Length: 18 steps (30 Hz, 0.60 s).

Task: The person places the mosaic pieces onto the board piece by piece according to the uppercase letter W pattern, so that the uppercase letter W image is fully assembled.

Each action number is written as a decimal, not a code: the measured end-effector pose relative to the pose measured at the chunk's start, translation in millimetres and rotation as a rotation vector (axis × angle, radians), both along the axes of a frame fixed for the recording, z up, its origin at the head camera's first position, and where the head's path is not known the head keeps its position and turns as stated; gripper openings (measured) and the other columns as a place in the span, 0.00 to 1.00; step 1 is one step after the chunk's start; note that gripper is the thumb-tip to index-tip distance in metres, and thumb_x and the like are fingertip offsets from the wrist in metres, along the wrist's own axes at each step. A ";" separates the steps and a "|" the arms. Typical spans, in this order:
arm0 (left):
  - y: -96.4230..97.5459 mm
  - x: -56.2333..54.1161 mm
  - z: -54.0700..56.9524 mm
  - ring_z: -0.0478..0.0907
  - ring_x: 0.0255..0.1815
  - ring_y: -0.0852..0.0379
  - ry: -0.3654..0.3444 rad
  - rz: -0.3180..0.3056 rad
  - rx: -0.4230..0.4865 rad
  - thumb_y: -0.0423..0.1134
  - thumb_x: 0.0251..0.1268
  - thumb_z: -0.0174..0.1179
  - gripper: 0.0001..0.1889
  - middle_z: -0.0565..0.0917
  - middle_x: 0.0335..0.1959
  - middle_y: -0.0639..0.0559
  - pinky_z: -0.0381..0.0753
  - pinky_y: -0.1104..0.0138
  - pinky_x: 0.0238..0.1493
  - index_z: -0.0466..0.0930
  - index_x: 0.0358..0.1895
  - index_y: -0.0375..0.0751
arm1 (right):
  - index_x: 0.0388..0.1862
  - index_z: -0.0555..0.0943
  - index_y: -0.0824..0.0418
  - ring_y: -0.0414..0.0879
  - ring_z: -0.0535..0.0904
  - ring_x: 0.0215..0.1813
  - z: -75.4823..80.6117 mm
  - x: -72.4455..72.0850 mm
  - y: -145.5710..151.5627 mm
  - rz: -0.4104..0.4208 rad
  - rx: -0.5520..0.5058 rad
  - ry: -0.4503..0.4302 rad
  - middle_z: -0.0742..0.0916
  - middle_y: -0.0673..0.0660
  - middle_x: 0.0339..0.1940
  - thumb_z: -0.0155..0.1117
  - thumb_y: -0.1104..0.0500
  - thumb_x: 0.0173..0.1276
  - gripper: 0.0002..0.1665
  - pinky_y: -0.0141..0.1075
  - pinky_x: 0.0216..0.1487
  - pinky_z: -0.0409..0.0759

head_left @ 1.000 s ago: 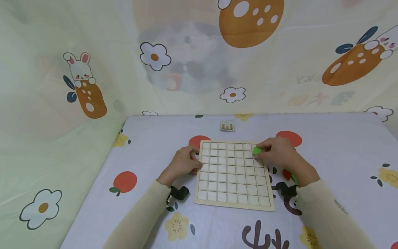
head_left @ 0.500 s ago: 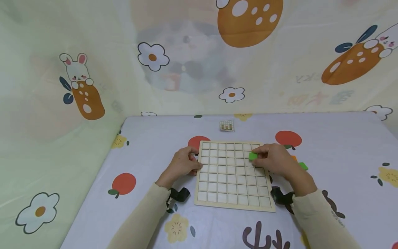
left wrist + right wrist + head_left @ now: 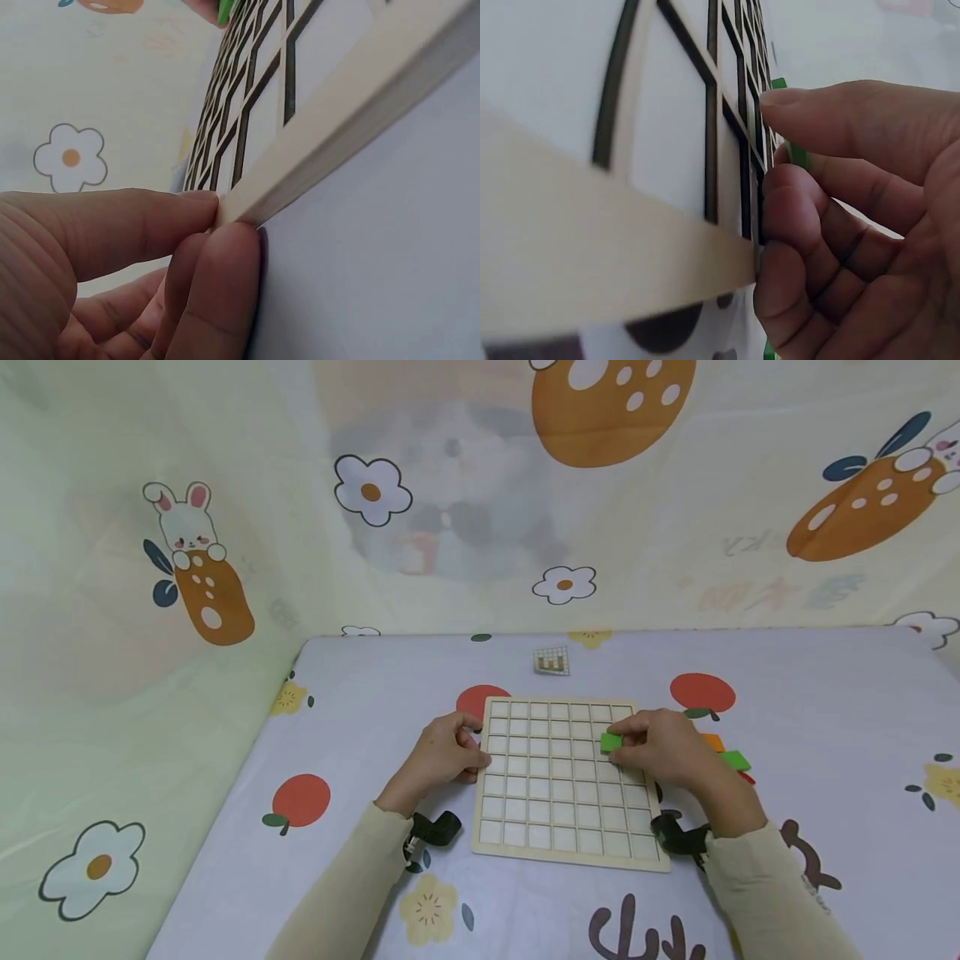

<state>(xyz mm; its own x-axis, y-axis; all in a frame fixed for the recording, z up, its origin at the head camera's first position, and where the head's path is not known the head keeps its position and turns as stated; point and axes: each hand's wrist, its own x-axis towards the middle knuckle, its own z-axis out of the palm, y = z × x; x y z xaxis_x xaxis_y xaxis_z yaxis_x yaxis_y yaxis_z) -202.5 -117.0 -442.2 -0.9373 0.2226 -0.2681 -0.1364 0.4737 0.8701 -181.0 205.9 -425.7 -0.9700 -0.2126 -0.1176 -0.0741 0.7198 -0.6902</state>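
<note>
A square wooden grid board (image 3: 480,810) with pale cells lies on the cloth-covered table in the head view. At its left edge my left hand (image 3: 442,752) pinches the rim between thumb and fingers, plain in the left wrist view, where the wooden rim (image 3: 330,131) runs off to the upper right. Over the board's upper right cells, my right hand (image 3: 671,747) holds a small green square tile (image 3: 611,742) between thumb and finger. That tile (image 3: 798,156) is partly hidden by the fingers in the right wrist view. Whether it touches a cell's bottom I cannot tell.
Just right of my right hand lie an orange tile (image 3: 712,742), another green tile (image 3: 735,761) and a bit of red, partly covered. Behind the board sits a small card (image 3: 551,661) with a printed grid. Patterned cloth (image 3: 375,860) covers the table; curtains rise behind and left.
My right hand has moved slightly left and toward me with the green tile, uncovering the loose tiles beside it. My left hand keeps its place on the rim.
</note>
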 end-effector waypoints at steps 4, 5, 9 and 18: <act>-0.3 0.0 0.3 0.81 0.21 0.57 -0.010 -0.003 0.015 0.27 0.62 0.72 0.25 0.80 0.32 0.45 0.86 0.67 0.27 0.76 0.61 0.35 | 0.55 0.87 0.67 0.47 0.76 0.38 -1.6 0.5 -1.2 0.002 -0.006 -0.008 0.84 0.52 0.33 0.77 0.60 0.62 0.23 0.34 0.30 0.73; -0.1 0.2 0.2 0.80 0.21 0.57 -0.012 -0.002 0.016 0.27 0.62 0.72 0.25 0.80 0.33 0.45 0.86 0.67 0.27 0.76 0.61 0.34 | 0.54 0.88 0.67 0.47 0.76 0.38 -2.0 0.9 -1.2 0.002 -0.006 -0.008 0.84 0.52 0.33 0.77 0.60 0.61 0.22 0.34 0.30 0.73; -0.5 0.3 -0.3 0.80 0.21 0.56 -0.014 0.005 0.010 0.27 0.61 0.72 0.25 0.80 0.33 0.45 0.86 0.68 0.27 0.76 0.62 0.35 | 0.54 0.88 0.67 0.47 0.75 0.38 -2.5 0.8 -1.5 0.005 -0.017 -0.011 0.83 0.52 0.33 0.76 0.61 0.62 0.22 0.33 0.29 0.73; -1.8 -0.9 -1.3 0.80 0.21 0.56 -0.017 0.000 0.010 0.28 0.61 0.72 0.26 0.81 0.33 0.45 0.85 0.69 0.26 0.76 0.62 0.36 | 0.54 0.87 0.67 0.47 0.75 0.35 -5.8 -1.1 -2.4 0.013 -0.040 -0.027 0.82 0.52 0.30 0.77 0.63 0.61 0.22 0.33 0.27 0.71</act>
